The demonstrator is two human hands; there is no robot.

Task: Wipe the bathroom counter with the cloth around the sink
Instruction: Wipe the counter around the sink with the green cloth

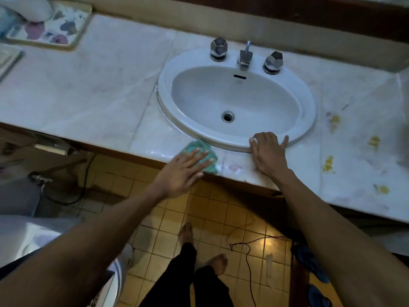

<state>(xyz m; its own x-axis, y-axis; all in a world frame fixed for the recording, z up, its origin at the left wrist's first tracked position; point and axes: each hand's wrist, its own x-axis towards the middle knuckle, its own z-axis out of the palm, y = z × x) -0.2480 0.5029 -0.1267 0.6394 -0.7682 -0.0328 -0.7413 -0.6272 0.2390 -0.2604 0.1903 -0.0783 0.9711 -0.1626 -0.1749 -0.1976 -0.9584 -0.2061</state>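
The person's left hand (183, 170) lies flat, fingers straight and slightly spread, pressing down on a teal cloth (197, 144) at the front edge of the pale marble counter (88, 85), a little below the middle of the frame. The cloth is bunched under the fingers and sits just beside the lower left curve of the sink (166, 100), touching or almost touching its rim. Wet streaks (158, 151) shine on the marble to the left of the cloth.

The right hand (269, 156) rests palm down on the counter to the right of the cloth. Its fingers are relaxed and spread over the front rim of the sink, the thumb is angled out to the right, and it holds nothing.

The sink is an oval white basin set into the counter, with a round metal drain (228, 116) in its bottom. At its back rim stand a chrome spout (245, 57) and two faceted chrome knobs, one on the left (218, 49) and one on the right (273, 62).

Yellow stains (374, 140) dot the counter at the right of the frame. A floral tray (66, 25) sits on the counter at the upper left. Below the counter edge are yellow floor tiles (221, 218), the person's bare feet (187, 233), a thin red cord (249, 262) and blue slippers (309, 262) at the lower right.
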